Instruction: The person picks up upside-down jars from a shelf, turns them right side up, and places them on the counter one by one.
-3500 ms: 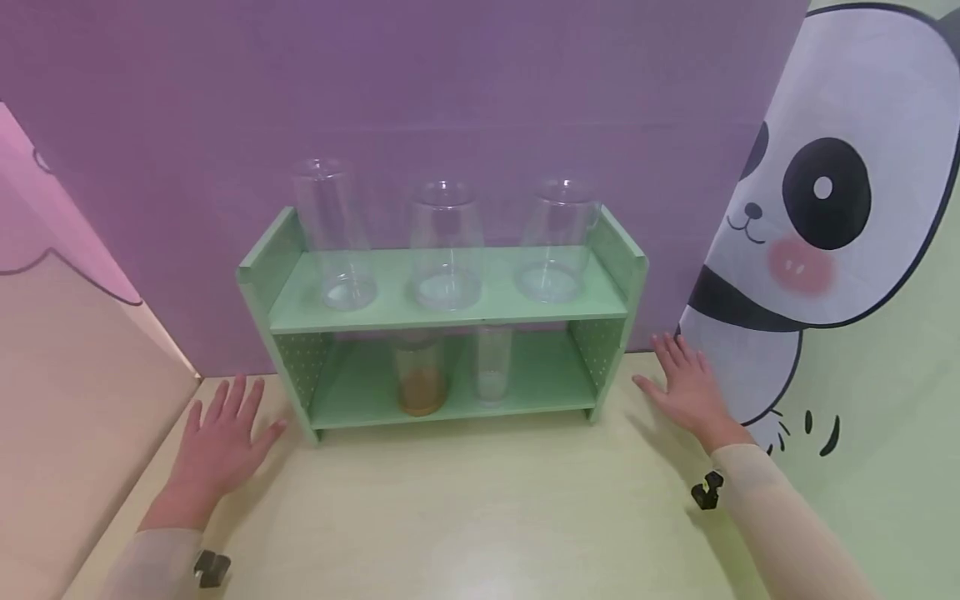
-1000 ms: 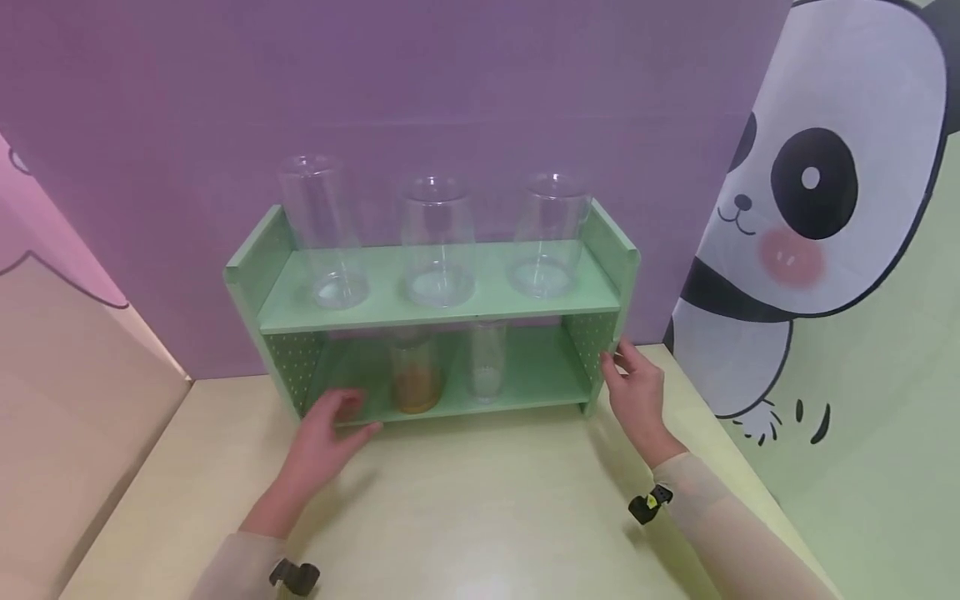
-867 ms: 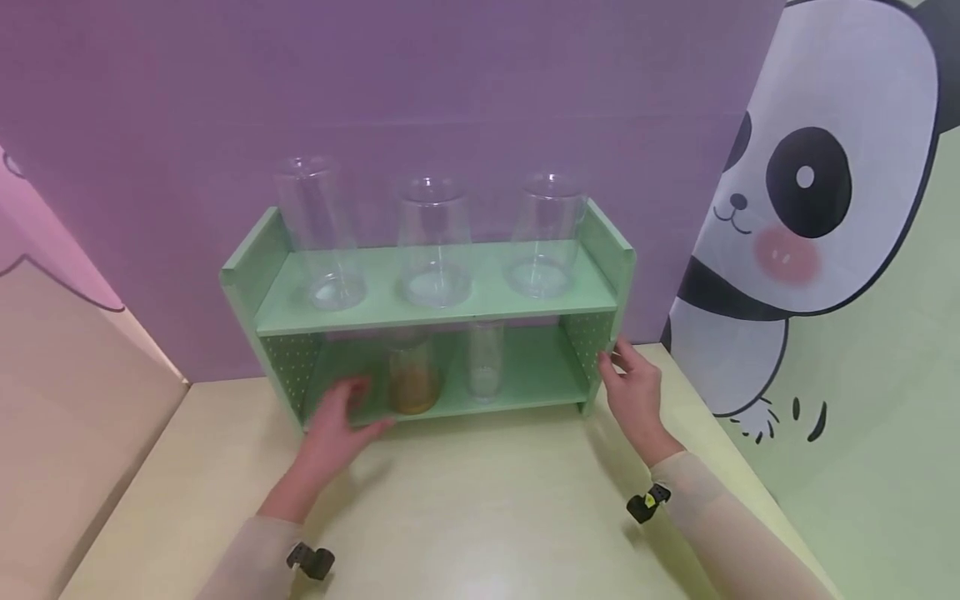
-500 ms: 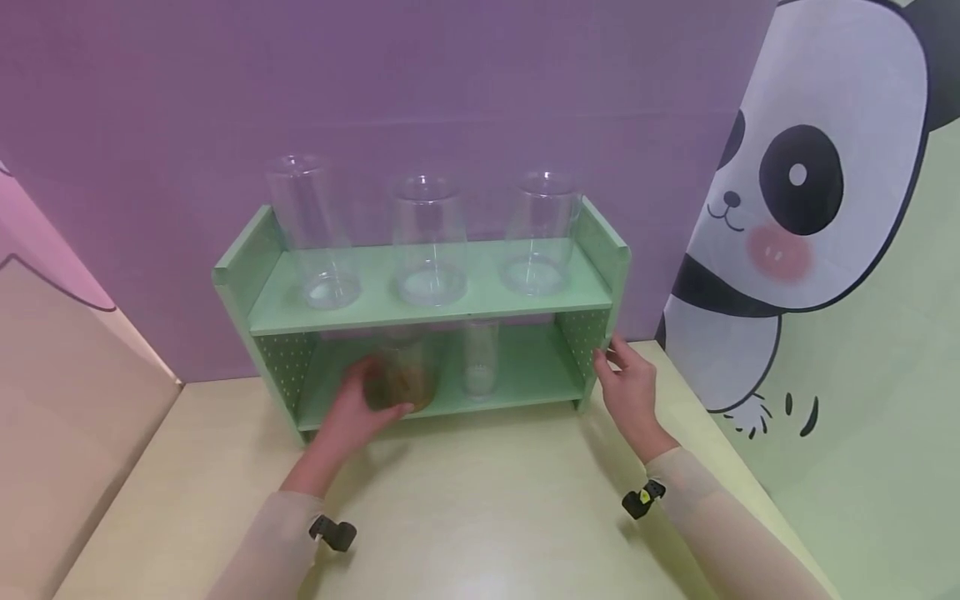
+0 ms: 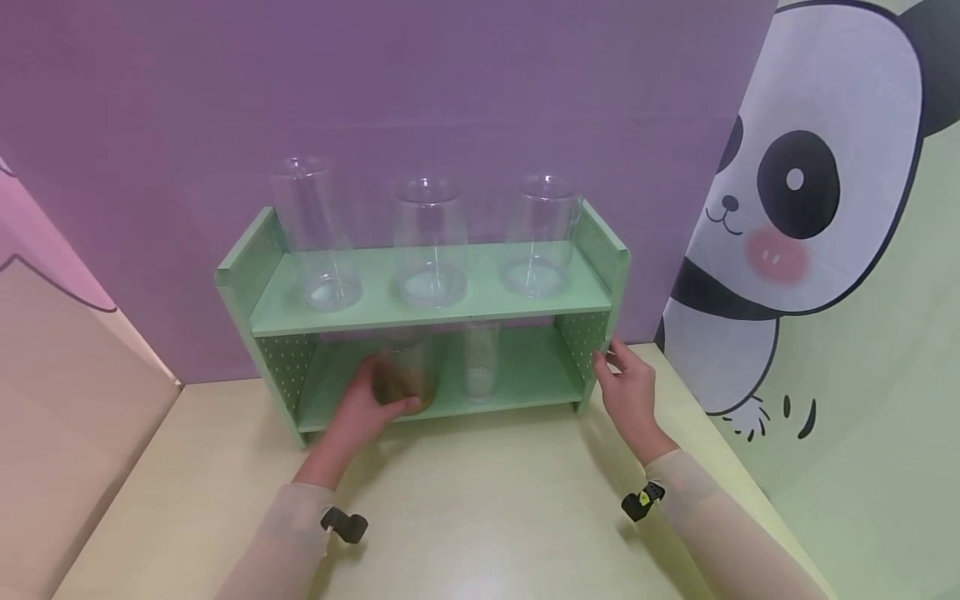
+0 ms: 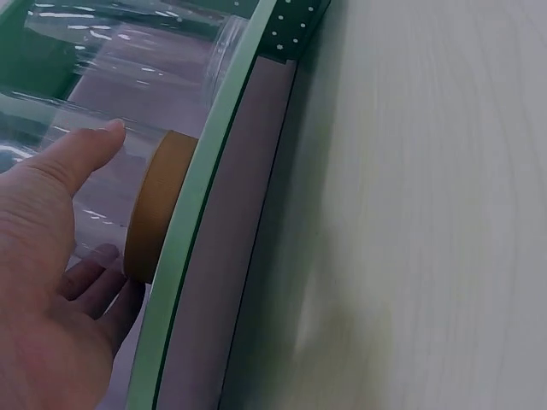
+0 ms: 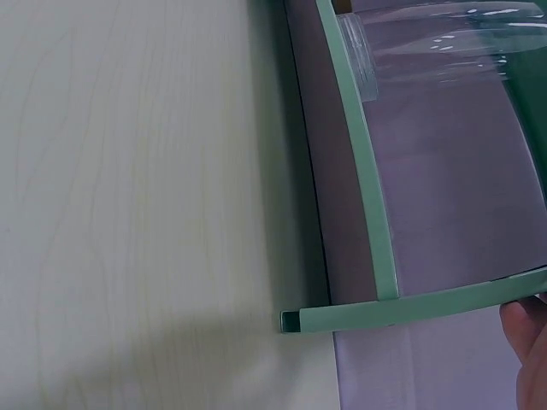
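A green two-tier shelf [image 5: 450, 320] stands on the table against the purple wall. On its lower tier is an upright clear jar [image 5: 411, 367] with a brown base [image 6: 160, 207], next to a narrow clear glass [image 5: 481, 362]. My left hand [image 5: 364, 412] grips the jar low down, thumb on the near side and fingers bent round the other. The base lies right at the shelf's front rim in the left wrist view. My right hand [image 5: 630, 393] holds the outer front edge of the right side panel [image 7: 427, 306], thumb on the edge and fingers bent, partly hidden.
On the upper tier stand a tall clear glass [image 5: 322, 242] at left and two wider ones, a middle glass [image 5: 431, 250] and a right-hand glass [image 5: 538, 246]. A panda picture [image 5: 795, 200] covers the right wall. Pale wood table [image 5: 480, 508] extends in front.
Both hands have left the tabletop where they lay flat. The left has reached right into the lower tier and taken hold of the jar; the right has come to the shelf's right side.
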Demonstrator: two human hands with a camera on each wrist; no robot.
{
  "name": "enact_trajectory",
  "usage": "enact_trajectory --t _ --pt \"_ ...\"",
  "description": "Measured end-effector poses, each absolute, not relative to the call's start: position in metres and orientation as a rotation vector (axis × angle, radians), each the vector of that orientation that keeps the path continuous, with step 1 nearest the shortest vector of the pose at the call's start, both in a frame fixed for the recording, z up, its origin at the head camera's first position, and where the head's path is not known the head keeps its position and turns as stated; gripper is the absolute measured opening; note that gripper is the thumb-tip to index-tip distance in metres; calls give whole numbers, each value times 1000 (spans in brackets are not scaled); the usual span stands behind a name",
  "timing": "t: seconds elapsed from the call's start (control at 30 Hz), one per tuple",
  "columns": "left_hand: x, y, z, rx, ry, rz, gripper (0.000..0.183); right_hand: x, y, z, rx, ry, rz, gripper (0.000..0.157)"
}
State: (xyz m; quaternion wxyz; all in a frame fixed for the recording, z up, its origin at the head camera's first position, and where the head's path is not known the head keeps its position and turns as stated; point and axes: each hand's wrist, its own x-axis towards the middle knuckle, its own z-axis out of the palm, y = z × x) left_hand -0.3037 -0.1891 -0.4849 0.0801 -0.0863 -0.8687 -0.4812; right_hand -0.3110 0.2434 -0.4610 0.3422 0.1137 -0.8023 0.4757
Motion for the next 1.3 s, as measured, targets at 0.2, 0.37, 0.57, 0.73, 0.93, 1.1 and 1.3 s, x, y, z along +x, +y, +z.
enact_trajectory --t 0.2,0.37,0.57,0.73,0.93,1.1,1.3 --pt "-302 -189 -487 -258 -2575 -1442 103 -311 243 -461 284 -2096 1226 43" --pt "-291 -192 -486 -287 -2567 -1452 104 -310 244 -460 271 -2120 1217 44" --pt "-274 -195 -481 -319 -2590 -1420 103 -310 245 -457 285 -2134 1229 44" --pt "-262 -193 -479 -367 -2596 -1402 94 -310 247 -458 282 -2143 1240 45" --pt "-249 -178 -484 -398 -2610 -1446 87 -310 247 -458 269 -2156 1223 43" --pt "-236 -160 -486 -445 -2579 -1573 83 -305 244 -456 225 -2192 1226 41" --pt "-225 -147 -488 -455 -2573 -1652 85 -283 228 -453 37 -2174 1393 40"
